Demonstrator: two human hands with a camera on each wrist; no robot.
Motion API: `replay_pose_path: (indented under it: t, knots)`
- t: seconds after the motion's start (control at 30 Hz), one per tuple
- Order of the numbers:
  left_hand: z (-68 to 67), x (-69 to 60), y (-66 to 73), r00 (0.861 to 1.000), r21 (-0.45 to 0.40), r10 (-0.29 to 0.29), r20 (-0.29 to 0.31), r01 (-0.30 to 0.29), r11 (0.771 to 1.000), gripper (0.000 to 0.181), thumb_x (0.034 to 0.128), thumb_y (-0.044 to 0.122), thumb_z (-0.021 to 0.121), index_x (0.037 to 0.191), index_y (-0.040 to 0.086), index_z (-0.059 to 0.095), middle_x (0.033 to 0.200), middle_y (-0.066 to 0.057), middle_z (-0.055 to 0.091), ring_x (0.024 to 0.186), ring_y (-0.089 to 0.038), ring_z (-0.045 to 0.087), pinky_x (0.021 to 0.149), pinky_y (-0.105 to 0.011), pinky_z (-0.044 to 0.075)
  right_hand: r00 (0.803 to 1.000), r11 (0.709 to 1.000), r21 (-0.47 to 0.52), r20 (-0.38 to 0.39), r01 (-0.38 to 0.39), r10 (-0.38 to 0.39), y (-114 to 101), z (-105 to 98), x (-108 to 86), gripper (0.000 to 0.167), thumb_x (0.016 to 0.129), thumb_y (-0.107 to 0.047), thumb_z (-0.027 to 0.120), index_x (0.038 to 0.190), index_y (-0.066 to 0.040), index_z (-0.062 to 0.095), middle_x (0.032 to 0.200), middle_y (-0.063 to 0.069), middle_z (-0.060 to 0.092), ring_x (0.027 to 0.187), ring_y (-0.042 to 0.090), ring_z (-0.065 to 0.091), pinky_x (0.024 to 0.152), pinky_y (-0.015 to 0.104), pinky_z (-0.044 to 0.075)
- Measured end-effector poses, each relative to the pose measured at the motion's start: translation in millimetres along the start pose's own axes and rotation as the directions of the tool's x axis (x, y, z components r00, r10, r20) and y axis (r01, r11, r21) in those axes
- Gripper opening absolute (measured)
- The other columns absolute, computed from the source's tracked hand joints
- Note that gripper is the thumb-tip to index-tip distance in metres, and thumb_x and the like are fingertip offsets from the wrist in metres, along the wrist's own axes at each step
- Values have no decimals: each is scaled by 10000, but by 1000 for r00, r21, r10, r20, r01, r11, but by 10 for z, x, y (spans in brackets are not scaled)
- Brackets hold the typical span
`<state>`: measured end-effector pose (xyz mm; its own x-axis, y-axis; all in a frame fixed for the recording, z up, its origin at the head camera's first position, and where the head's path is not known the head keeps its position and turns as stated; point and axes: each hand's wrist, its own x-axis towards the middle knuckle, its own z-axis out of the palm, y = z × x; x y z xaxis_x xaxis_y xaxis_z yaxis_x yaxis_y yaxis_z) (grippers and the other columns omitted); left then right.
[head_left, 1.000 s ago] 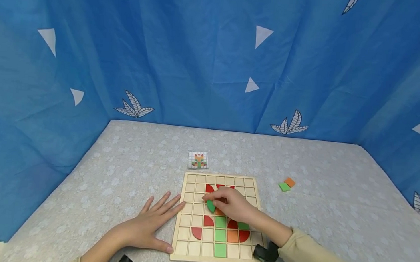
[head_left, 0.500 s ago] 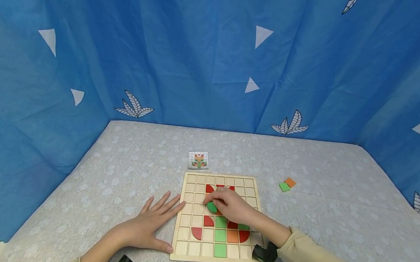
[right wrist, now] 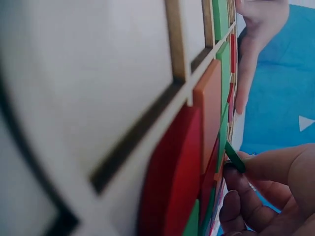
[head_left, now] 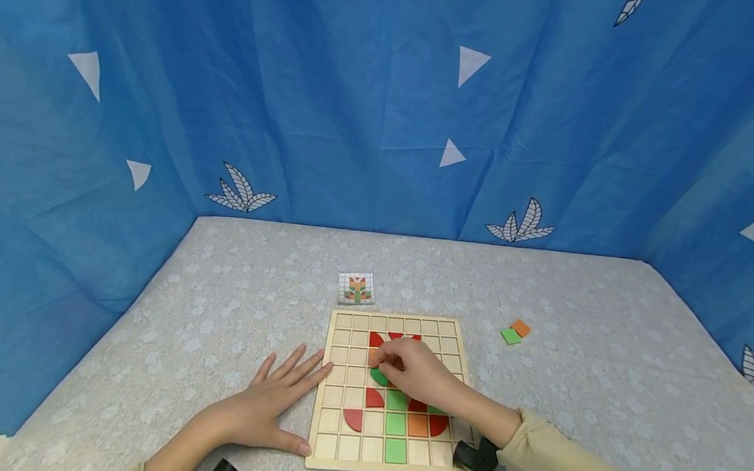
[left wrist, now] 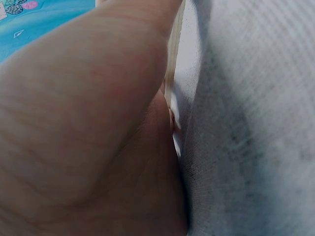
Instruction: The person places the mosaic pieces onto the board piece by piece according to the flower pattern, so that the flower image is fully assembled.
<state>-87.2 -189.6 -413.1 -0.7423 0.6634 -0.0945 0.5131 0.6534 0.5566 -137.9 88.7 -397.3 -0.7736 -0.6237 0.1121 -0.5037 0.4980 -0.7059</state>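
Note:
My right hand [head_left: 419, 371] pinches a dark green curved tile [head_left: 378, 377] over the wooden grid board [head_left: 389, 468]. In the right wrist view that tile [right wrist: 235, 157] is tilted between thumb and finger, one edge at the board's surface. Light green squares [head_left: 396, 424], red curved tiles [head_left: 353, 419] and an orange square [head_left: 417, 424] sit in the board's cells. My right hand hides part of the tiles near the middle. My left hand [head_left: 263, 408] lies with fingers spread, fingertips and thumb at the board's left edge. The left wrist view mostly shows skin and cloth.
A small printed pattern card [head_left: 356, 288] lies behind the board. One orange square tile [head_left: 521, 328] and one light green square tile [head_left: 510, 336] lie on the patterned tablecloth [head_left: 576, 363] to the right. A blue curtain [head_left: 359, 105] encloses the table's back and sides.
The green tile has turned and lowered slightly toward the board in my right hand's pinch, and the fingers have drawn a little to the right. My left hand has stayed put.

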Motion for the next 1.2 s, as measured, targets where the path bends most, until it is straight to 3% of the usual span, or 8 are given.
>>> replay_pose_path:
  t: [0.27,0.4,0.67,0.93,1.2]
  knots:
    - [-5,-1,5,1000,-1,-1,3,1,1000,1029,732,663,629,1516,183,169,1558,-40,53,1387,-324,-65,984,-652,-78,996,979,-194,-48,64,-75,11,-21,-21,99,813,-59,727,777,-152,727,732,-154,593,710,61,486,688,271,433]
    - [-5,1,2,1000,-2,1,3,-1,1000,1027,734,658,632,1516,180,167,1558,-43,51,1387,-326,-66,982,-654,-79,997,980,-183,3,80,-80,8,-63,-44,61,795,-109,755,845,-143,744,780,-144,604,740,58,501,726,275,430]
    - [0,3,-6,1000,-3,-1,3,1,1000,1026,733,661,630,1517,187,166,1558,-40,52,1387,-321,-67,982,-652,-84,995,980,-191,84,60,-44,12,-99,-81,210,759,-182,791,954,-124,742,871,-115,609,837,87,505,738,261,441]
    - [8,2,-14,1000,-10,-3,5,3,1000,1026,735,660,628,1517,188,161,1558,-41,45,1387,-320,-73,981,-652,-89,995,977,-190,51,99,-91,47,-84,-62,207,723,-175,816,911,-126,744,818,-122,598,780,64,502,766,277,427]
    - [9,4,-23,1000,-1,-2,4,2,1000,1028,731,666,626,1517,195,162,1559,-35,46,1388,-317,-71,982,-651,-83,995,980,-172,4,103,-103,89,-36,-26,198,682,-195,847,806,-142,702,728,-99,549,716,91,447,641,229,419]
